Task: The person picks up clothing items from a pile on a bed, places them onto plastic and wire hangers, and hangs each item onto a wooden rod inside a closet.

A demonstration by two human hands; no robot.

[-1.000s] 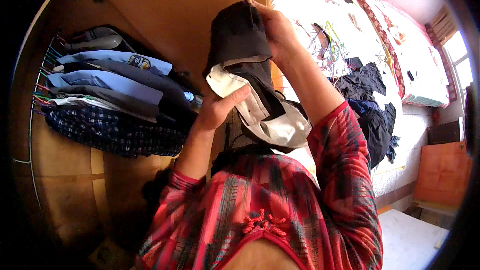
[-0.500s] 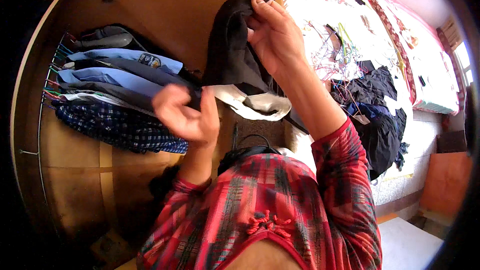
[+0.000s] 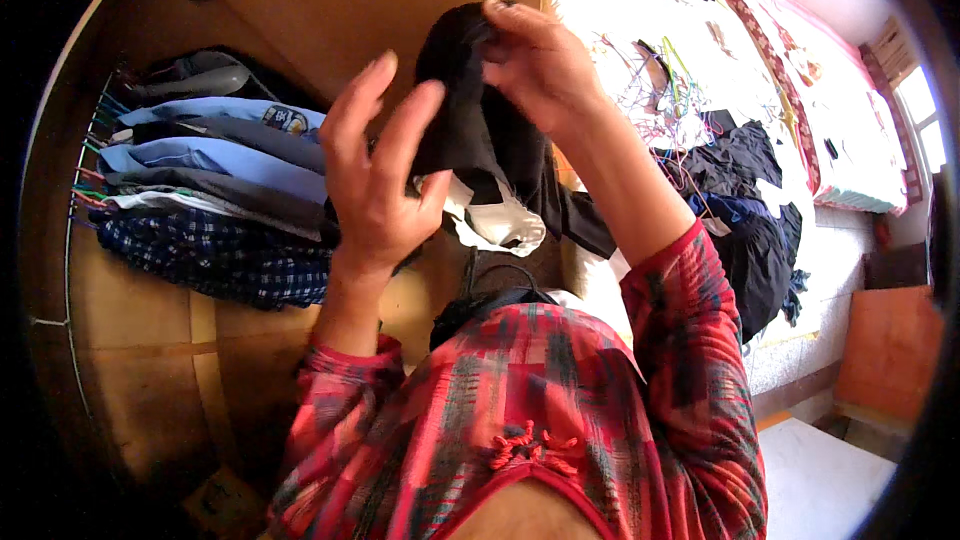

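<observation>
**Black garment [image 3: 460, 125] hangs from the right hand [image 3: 492, 38] at upper centre**

The right hand grasps the garment's top edge between thumb and fingers, just above the middle of the frame. The cloth drops below it, ending in a white part [image 3: 500, 225] near the centre. The left hand [image 3: 385, 175] is released, its fingers spread and slightly blurred, just left of the garment and partly in front of it; whether it touches the cloth, I cannot tell.

At the left, blue, grey and dark clothes [image 3: 210, 155] hang in a row from a thin rail [image 3: 68, 260], with a checked garment [image 3: 210, 255] lowest. At upper right is a bed [image 3: 620, 20], with a tangle of coloured hangers [image 3: 672, 85] on it and dark clothing [image 3: 755, 260] heaped at its near edge.
</observation>
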